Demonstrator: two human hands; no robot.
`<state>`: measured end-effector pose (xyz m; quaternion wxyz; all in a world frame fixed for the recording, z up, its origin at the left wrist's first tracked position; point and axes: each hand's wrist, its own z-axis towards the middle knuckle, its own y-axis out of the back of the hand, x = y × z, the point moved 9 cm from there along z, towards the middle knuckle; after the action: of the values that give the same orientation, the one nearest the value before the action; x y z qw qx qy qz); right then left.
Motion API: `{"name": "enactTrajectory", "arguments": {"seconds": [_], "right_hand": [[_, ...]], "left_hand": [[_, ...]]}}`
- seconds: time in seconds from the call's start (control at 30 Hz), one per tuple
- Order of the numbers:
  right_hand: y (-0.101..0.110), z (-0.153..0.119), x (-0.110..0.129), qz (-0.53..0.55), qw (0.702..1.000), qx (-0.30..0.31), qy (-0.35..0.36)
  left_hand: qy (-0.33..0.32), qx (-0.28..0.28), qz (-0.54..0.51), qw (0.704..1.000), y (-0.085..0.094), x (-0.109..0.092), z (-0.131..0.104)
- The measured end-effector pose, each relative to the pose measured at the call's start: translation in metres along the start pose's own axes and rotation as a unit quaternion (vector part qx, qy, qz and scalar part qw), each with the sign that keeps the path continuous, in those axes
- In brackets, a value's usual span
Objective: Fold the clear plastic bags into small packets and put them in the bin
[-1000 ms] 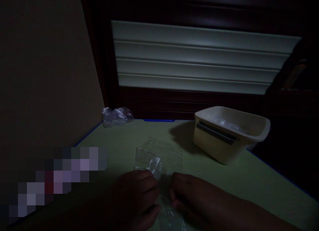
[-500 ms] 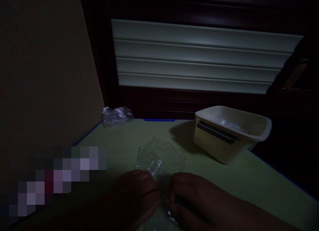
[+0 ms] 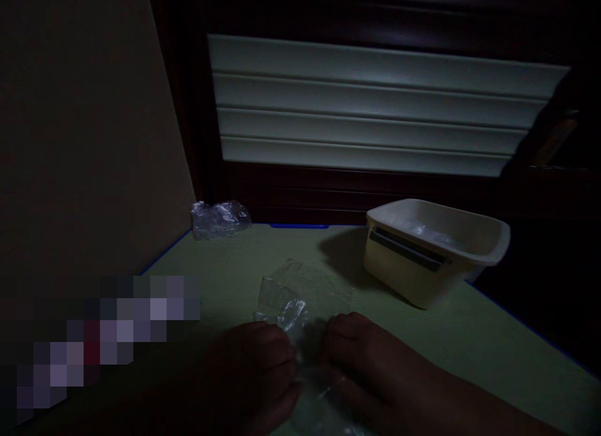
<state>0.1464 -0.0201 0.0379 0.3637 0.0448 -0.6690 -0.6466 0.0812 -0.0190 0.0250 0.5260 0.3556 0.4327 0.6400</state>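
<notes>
A clear plastic bag (image 3: 300,289) lies on the green tabletop, its far part spread flat and its near part running between my hands. My left hand (image 3: 263,373) is closed on the bag's left side, fingers curled with the knuckles up. Across from it, my right hand (image 3: 361,361) has its fingers curled on the right side of the plastic. A loose, shiny fold of the film shows below and between the hands. The fingertips are mostly hidden, and the light is dim.
A cream plastic bin (image 3: 404,273) with a dark handle stands at the right, with clear plastic inside. Crumpled plastic (image 3: 220,220) sits in the back left corner by the wall. Behind the green table (image 3: 263,242) is a slatted panel (image 3: 366,104). The left side is pixelated.
My right hand has moved slightly up and away from me. More of the near film shows between the hands. My left hand has barely shifted.
</notes>
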Motion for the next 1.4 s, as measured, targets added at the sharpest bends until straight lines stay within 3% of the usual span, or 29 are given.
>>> {"name": "enactTrajectory", "arguments": {"seconds": [0.17, 0.53, 0.77, 0.93, 1.13, 1.27, 1.4], "right_hand": [[0.003, -0.001, -0.012, 0.008, 0.998, -0.049, -0.031], [-0.006, -0.002, -0.05, 0.016, 0.98, -0.106, -0.165], [-0.004, -0.001, -0.052, 0.013, 0.979, -0.119, -0.164], [-0.003, 0.001, -0.053, 0.015, 0.979, -0.133, -0.152], [0.006, -0.004, -0.061, -0.022, 0.97, -0.171, -0.169], [0.018, -0.005, -0.051, -0.062, 0.973, -0.182, -0.13], [0.013, 0.0, -0.019, -0.058, 0.99, -0.132, 0.006]], "left_hand": [[-0.01, -0.04, 0.037, 0.998, 0.01, -0.006, -0.002], [-0.014, 0.014, 0.03, 0.999, 0.002, -0.009, -0.003], [-0.021, 0.012, 0.018, 1.0, 0.012, -0.013, 0.002], [-0.046, 0.036, 0.003, 0.998, 0.006, -0.014, 0.003], [-0.023, 0.004, -0.002, 1.0, 0.007, -0.008, 0.001], [-0.007, -0.021, 0.013, 1.0, 0.013, -0.007, 0.001], [0.009, -0.019, 0.035, 0.999, 0.013, -0.006, 0.002]]}}
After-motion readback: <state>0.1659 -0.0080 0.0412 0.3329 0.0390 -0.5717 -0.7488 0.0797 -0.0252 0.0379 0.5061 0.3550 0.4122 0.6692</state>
